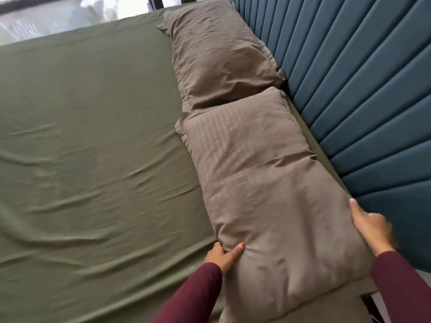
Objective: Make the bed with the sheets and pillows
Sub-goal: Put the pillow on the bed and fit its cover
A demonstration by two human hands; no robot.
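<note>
An olive-green sheet (88, 127) covers the mattress, with creases toward the near side. Two taupe striped pillows lie end to end along the headboard. The far pillow (219, 57) sits at the top. The near pillow (263, 190) reaches down to the bed's near edge. My left hand (225, 254) grips the near pillow's left edge, thumb on top and fingers tucked under. My right hand (370, 229) holds the pillow's right edge beside the headboard, thumb lying along the fabric and fingers curled round the side.
A blue padded headboard (363, 94) with vertical channels runs along the right. Beyond the bed's far edge is a bright window area (46, 17), with dark posts (154, 1) at the far corner. A gap (373, 306) shows at the bed's near right corner.
</note>
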